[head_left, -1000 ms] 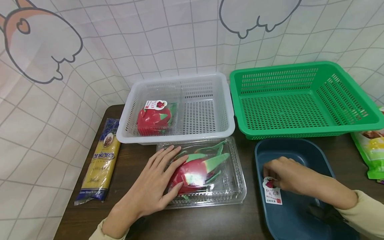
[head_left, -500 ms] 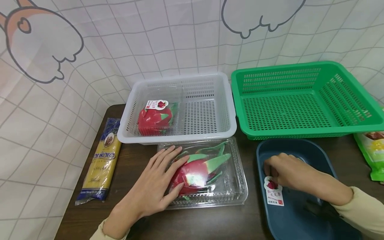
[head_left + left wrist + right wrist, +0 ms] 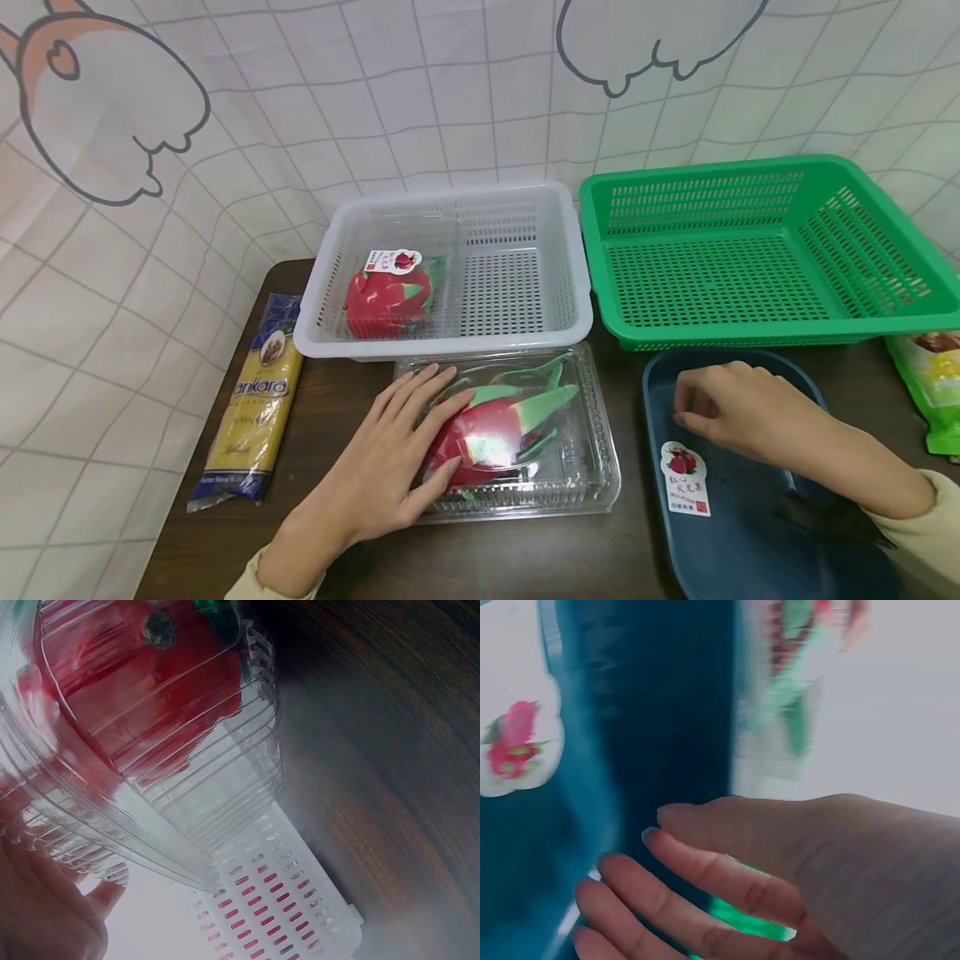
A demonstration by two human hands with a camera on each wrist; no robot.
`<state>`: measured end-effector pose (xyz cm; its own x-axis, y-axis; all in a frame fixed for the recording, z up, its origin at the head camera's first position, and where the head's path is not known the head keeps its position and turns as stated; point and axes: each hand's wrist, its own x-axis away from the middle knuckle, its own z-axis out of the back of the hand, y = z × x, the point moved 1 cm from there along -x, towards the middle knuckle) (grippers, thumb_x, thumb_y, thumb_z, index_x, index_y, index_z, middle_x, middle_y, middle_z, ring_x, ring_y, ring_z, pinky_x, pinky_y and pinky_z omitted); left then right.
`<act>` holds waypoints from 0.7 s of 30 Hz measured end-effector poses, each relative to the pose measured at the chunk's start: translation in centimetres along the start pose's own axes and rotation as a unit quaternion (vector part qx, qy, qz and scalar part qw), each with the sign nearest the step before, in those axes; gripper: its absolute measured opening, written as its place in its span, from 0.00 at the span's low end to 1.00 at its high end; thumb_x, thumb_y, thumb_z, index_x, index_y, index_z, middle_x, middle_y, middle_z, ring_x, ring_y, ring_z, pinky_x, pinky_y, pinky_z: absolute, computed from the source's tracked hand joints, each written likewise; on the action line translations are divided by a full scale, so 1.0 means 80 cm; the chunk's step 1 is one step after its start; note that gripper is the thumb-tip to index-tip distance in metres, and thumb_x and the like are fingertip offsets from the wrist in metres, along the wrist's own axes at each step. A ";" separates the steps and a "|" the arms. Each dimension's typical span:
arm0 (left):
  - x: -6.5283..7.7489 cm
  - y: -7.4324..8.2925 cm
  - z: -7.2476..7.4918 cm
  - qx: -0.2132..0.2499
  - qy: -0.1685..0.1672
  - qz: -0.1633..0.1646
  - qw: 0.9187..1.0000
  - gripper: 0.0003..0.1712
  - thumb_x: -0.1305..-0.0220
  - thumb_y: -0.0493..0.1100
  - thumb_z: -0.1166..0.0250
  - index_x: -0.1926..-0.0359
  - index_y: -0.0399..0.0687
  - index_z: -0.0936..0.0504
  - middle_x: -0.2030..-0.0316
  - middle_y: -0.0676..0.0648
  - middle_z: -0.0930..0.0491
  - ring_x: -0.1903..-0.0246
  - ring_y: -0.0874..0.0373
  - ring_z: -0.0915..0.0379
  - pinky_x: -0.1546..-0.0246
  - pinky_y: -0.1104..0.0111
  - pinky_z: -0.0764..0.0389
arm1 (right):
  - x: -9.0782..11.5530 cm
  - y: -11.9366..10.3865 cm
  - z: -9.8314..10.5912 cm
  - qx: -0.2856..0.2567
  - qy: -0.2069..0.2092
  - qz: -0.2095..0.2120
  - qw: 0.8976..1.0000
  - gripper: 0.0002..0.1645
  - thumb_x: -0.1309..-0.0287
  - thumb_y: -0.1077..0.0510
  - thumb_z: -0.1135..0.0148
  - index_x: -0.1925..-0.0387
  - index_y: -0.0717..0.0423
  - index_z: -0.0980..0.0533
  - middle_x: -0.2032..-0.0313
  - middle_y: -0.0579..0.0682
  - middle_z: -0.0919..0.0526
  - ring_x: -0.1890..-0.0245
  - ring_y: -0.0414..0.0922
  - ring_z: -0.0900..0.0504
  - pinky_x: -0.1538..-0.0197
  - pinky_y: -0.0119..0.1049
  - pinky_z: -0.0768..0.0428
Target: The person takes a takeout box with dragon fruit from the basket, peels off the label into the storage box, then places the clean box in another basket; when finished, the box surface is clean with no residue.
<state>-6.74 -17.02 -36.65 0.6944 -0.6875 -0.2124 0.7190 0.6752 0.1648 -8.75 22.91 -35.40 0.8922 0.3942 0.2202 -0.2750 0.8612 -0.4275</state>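
My left hand (image 3: 397, 450) rests with spread fingers on the lid of a clear plastic clamshell box (image 3: 581, 479). Inside that box lies a red dragon fruit (image 3: 480, 437) with green tips. Over the dark blue tray (image 3: 720, 554) hovers my right hand (image 3: 738, 412), fingers loosely bent and nothing between them. A white paper label (image 3: 686, 479) printed with a dragon fruit lies in the tray at its left side, just below the right fingertips. In the right wrist view the label (image 3: 517, 746) is apart from the fingers (image 3: 720, 877).
Behind the box stands a white basket (image 3: 442, 348) with another boxed dragon fruit (image 3: 386, 304), which bears a similar label. A green basket (image 3: 772, 329) is at the back right. To the left lies a yellow pasta bag (image 3: 251, 400); a green snack bag (image 3: 937, 392) sits far right.
My right hand has let go of the label and lifted slightly up and right from it, leaving it in the tray. The left hand stays on the box.
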 end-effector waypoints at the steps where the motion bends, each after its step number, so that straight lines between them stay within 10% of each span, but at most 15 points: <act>1: 0.000 0.000 0.000 0.000 0.000 0.000 1.000 0.40 0.29 0.58 0.42 0.21 0.52 0.38 0.21 0.43 0.43 0.22 0.44 0.49 0.24 0.44 0.46 | 0.002 -0.002 0.003 -0.008 0.006 0.007 1.000 0.04 0.36 0.58 0.28 0.65 0.48 0.18 0.75 0.37 0.21 0.77 0.36 0.27 0.75 0.36 0.28; 10: 0.000 0.000 0.000 -0.003 0.008 -0.005 1.000 0.40 0.29 0.58 0.43 0.21 0.52 0.38 0.21 0.43 0.43 0.22 0.44 0.49 0.24 0.45 0.46 | 0.012 -0.035 0.009 -0.105 0.053 0.086 0.989 0.11 0.32 0.55 0.30 0.50 0.49 0.18 0.58 0.38 0.17 0.61 0.35 0.19 0.62 0.34 0.17; 21: 0.001 0.000 -0.001 -0.002 0.007 0.000 1.000 0.40 0.30 0.58 0.42 0.21 0.53 0.38 0.21 0.43 0.43 0.21 0.45 0.50 0.23 0.46 0.48 | 0.000 -0.060 -0.002 -0.215 0.015 0.061 0.975 0.40 0.28 0.49 0.34 0.24 0.57 0.40 0.32 0.62 0.33 0.40 0.57 0.22 0.49 0.53 0.14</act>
<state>-6.71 -17.03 -36.74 0.6944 -0.6834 -0.2253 0.7184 0.6766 0.1617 -7.35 18.70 -33.51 0.8741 0.4703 0.1219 -0.2098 0.5917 -0.7784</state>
